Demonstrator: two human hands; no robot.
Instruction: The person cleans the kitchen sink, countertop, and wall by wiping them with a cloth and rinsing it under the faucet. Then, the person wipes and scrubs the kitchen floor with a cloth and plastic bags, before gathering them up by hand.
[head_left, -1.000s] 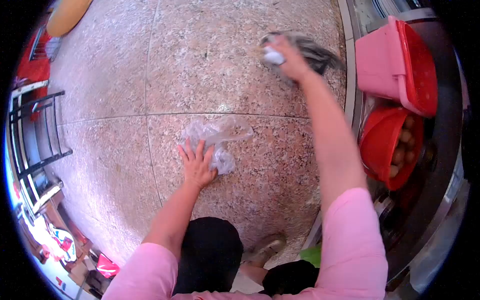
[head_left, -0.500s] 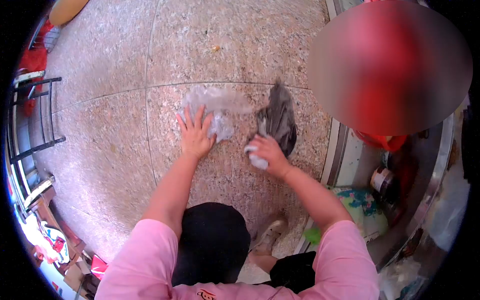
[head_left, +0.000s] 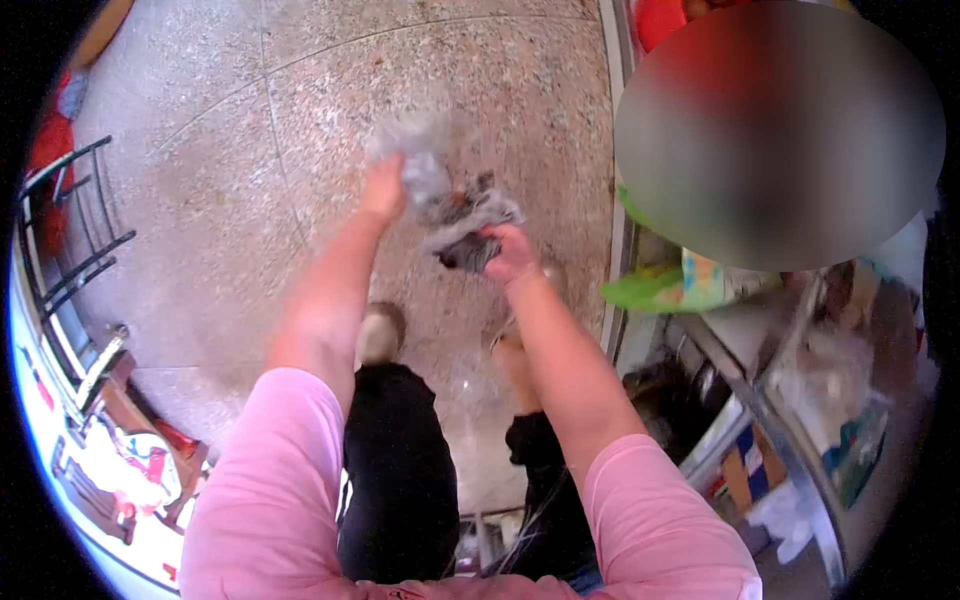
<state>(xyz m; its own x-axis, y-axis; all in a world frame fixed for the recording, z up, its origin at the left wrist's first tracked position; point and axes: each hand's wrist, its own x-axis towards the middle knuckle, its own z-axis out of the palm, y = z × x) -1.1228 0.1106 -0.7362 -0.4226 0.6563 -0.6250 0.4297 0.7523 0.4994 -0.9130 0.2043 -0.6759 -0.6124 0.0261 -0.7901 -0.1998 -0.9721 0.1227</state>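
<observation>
My left hand (head_left: 384, 186), smeared by motion, is closed on a clear crumpled plastic bag (head_left: 427, 178) that spreads above and to its right. My right hand (head_left: 512, 254) grips a dark plastic bag (head_left: 470, 252), with paler crumpled plastic bunched along its upper side. Between the hands the two bundles meet or overlap; I cannot tell which. A small orange-brown spot shows among the plastic. Both hands are held up in front of my legs, above the floor.
Speckled stone floor tiles (head_left: 330, 120) lie below. At the left stands a black metal rack (head_left: 85, 225). A green bag (head_left: 650, 290) and a metal-framed shelf (head_left: 740, 380) are on the right, near a blurred-out area. My shoe (head_left: 380, 335) is close under my left forearm.
Both hands have come up off the floor, with the clear bag and the dark bag lifted and brought together. My view has risen and shifted; my legs now look straighter.
</observation>
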